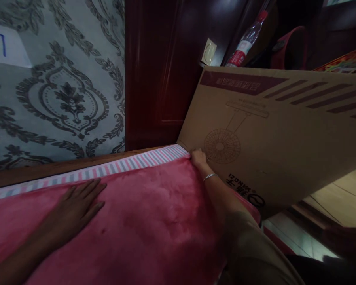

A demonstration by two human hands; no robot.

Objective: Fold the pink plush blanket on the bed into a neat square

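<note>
A pink, plush-looking bed sheet point(154, 206) is spread over a flat surface in front of me. Along its far edge shows a strip of pink, grey and white striped fabric point(136, 162). My left hand point(81, 202) lies flat on the sheet, fingers spread, close to that strip. At the far right corner, my right hand point(199, 158), with a bracelet point(210, 176) on its wrist, has its fingers curled around the sheet's edge. The fingertips are partly hidden there, right beside a large cardboard box.
The cardboard box point(279, 146), printed with a fan drawing, stands against the right side. Behind it are a plastic bottle point(243, 47) with a red cap and a red band-shaped item point(287, 45). A patterned wall point(68, 91) and a dark red wooden panel point(154, 71) border the far side.
</note>
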